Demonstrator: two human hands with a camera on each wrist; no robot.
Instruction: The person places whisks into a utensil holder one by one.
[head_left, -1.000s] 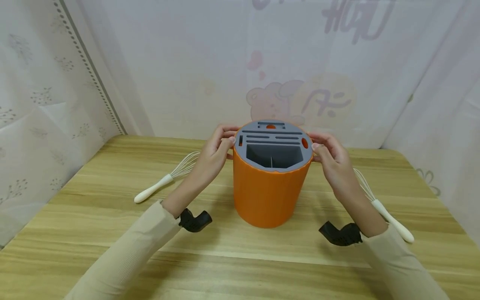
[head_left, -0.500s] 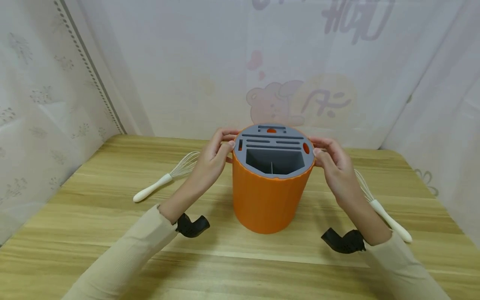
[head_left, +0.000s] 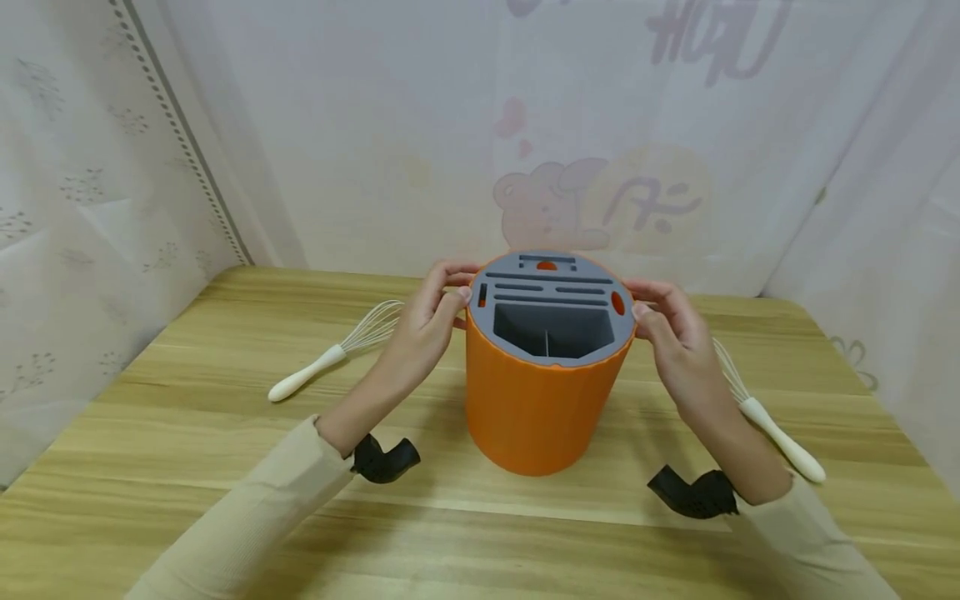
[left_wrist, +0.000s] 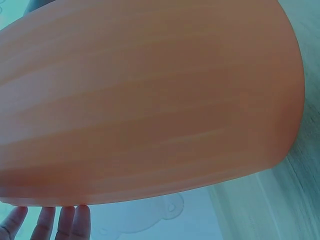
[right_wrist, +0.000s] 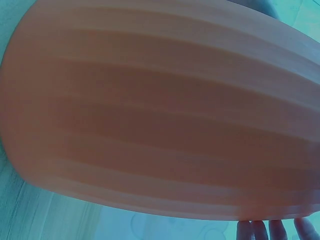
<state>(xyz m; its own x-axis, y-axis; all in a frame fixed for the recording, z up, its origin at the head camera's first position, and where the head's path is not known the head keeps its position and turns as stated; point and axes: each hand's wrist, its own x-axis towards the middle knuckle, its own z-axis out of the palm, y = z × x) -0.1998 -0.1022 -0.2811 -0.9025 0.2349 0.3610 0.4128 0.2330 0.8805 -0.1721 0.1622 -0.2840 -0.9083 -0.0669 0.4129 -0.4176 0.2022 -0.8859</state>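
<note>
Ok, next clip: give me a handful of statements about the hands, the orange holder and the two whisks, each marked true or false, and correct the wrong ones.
1. The left hand and the right hand hold the orange utensil holder from opposite sides. True.
2. The holder's gray insert has several narrow slots. True.
3. The left whisk has a black handle. False: its handle is white.
4. The right whisk lies on the wooden table. True.
5. A whisk stands inside the orange utensil holder. False: both whisks lie outside it.
6. The right hand grips a whisk. False: it holds the orange utensil holder.
</note>
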